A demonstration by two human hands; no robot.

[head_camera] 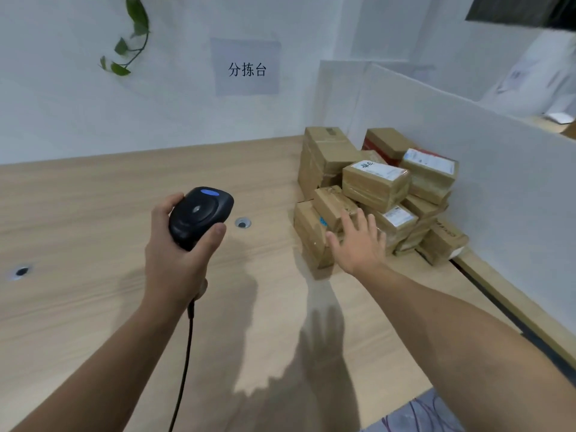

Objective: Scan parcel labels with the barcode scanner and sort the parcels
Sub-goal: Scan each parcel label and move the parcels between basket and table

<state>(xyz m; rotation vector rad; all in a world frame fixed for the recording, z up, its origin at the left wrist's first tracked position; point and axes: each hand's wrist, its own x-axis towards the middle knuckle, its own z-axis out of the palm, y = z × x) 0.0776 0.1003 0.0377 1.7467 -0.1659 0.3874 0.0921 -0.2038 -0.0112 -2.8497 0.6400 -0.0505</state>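
My left hand (177,254) grips a black barcode scanner (201,215) with a blue button on top, held above the wooden table (93,213); its black cable hangs down past my wrist. A pile of brown taped cardboard parcels (377,194) is stacked at the right, against the white partition, and some carry white labels. My right hand (358,241) is open with fingers spread, stretched out just in front of the lowest parcel (308,235) at the pile's near left corner. I cannot tell whether it touches the parcel.
A white partition (467,169) bounds the table on the right. The back wall bears a paper sign (246,68) and a green vine (131,39). Two round cable holes (242,223) (21,271) sit in the tabletop.
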